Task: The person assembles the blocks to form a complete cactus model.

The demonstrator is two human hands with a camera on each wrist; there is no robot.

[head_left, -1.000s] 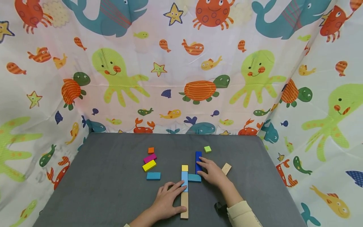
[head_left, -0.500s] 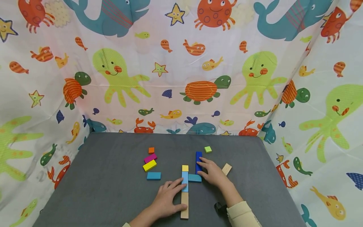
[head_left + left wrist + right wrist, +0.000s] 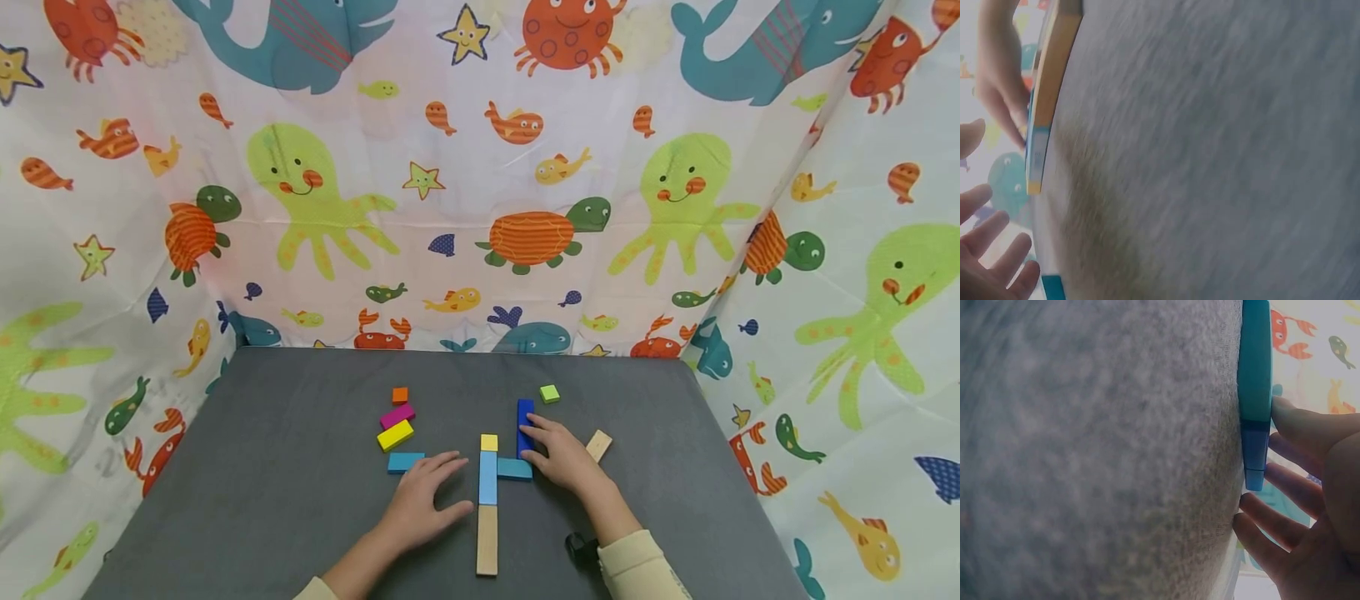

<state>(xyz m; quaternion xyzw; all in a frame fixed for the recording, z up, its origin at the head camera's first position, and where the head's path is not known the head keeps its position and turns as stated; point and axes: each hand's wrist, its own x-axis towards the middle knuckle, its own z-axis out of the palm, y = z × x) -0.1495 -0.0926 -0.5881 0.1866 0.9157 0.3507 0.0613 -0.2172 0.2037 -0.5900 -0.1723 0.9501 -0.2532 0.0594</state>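
Central column: a wooden block (image 3: 487, 542), a light blue block (image 3: 487, 479) and a small yellow cube (image 3: 488, 442) lie end to end on the grey table (image 3: 300, 500), in line away from the person; the butted ends appear intended to form one straight bar.
Crosspiece: a teal block (image 3: 514, 470) lies crosswise, its left end against the right side of the light blue block; this placement likely lets it serve as a side branch.
Upright of the branch: a dark blue block (image 3: 524, 440) runs parallel to the column from the far side of the crosspiece, at its right end; the alignment looks deliberate.
Loose stock, left: an orange cube (image 3: 401, 396), a magenta block (image 3: 397, 415), a yellow block (image 3: 395, 436) and a second teal block (image 3: 403, 461), outside the joined pieces.
Loose stock, right: a lime cube (image 3: 550, 393) and a second wooden block (image 3: 598, 446), partly hidden behind the right hand.
Right hand (image 3: 566, 457): fingers extended and parted along the right side of the dark blue block, thumb near the crosspiece's end; no grip is formed, and the contact probably squares or steadies the joint.
Left hand (image 3: 420, 504): raised above the table left of the column; fingers spread, thumb apart, nothing held; it overlaps a corner of the second teal block in the head view.
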